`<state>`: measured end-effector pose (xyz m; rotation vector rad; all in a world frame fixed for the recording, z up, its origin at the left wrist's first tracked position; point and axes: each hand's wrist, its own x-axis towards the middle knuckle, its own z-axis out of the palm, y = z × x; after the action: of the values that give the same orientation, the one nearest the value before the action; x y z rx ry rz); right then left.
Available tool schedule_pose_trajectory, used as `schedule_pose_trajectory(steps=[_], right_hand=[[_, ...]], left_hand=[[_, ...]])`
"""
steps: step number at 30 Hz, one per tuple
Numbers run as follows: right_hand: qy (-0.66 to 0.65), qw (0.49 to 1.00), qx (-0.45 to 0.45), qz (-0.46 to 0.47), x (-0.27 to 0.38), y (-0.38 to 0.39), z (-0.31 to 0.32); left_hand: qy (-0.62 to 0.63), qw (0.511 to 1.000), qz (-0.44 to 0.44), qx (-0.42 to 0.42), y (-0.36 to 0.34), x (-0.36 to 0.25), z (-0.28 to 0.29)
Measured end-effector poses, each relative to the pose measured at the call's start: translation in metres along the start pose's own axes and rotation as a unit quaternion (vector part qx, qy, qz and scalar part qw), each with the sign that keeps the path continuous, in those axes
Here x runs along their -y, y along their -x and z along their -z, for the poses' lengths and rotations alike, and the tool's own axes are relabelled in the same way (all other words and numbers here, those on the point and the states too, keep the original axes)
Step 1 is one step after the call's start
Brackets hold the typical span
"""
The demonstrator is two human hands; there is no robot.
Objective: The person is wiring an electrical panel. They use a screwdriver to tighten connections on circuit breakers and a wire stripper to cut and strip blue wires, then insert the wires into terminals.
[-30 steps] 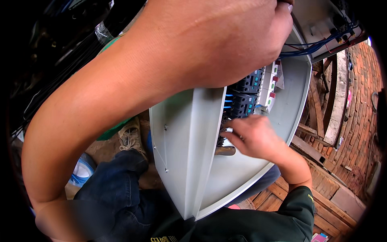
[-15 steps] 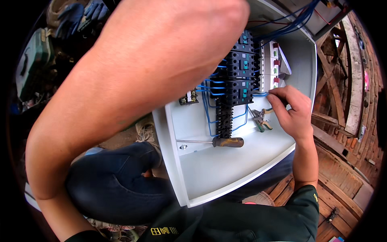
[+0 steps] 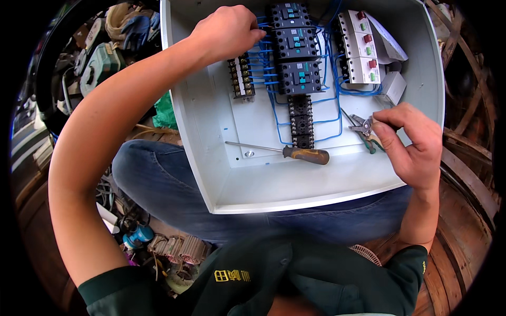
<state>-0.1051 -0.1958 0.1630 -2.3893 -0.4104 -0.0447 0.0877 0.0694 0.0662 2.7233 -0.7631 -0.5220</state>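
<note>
Your left hand is at the upper left of the cabinet, fingers curled and thumb drawn in beside the blue wires that run to the black contactors; whether it grips one cannot be told. Your right hand has thumb and forefinger brought together at the pliers, overlapping them in view; a grasp is not confirmed.

Change noted: half a second ago your left forearm hid much of the wiring side. It now lies further left, exposing the terminal block. In my judgement, you gain a clearer sight of the connections. Your right hand, then beside the wires under the white switch units, is now over the pliers.

Unchanged: the screwdriver lies inside the cabinet, below the black sockets.
</note>
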Motion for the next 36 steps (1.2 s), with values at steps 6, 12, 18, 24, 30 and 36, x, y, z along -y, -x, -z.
schedule_pose_trajectory(steps=[6, 12, 18, 24, 30, 36], right_hand=[[-0.017, 0.999, -0.030, 0.025, 0.009, 0.014, 0.011], [-0.028, 0.999, -0.036, 0.029, 0.014, 0.018, 0.012], [-0.027, 0.998, -0.029, 0.048, 0.017, 0.018, 0.012], [-0.032, 0.998, -0.028, 0.045, 0.018, 0.016, 0.011], [-0.050, 0.998, -0.030, 0.037, 0.014, 0.018, 0.010], [-0.061, 0.997, -0.021, 0.039, 0.012, 0.009, 0.013]], left_hand=[[-0.033, 0.999, 0.005, -0.022, -0.007, -0.008, -0.007], [-0.091, 0.995, 0.017, -0.048, -0.003, -0.016, -0.010], [-0.200, 0.979, -0.002, -0.049, -0.005, -0.029, -0.012], [-0.294, 0.938, -0.163, -0.085, -0.010, -0.010, -0.027], [-0.100, 0.991, -0.044, -0.083, 0.000, 0.000, -0.027], [0.006, 0.995, 0.043, -0.094, 0.007, 0.000, -0.022]])
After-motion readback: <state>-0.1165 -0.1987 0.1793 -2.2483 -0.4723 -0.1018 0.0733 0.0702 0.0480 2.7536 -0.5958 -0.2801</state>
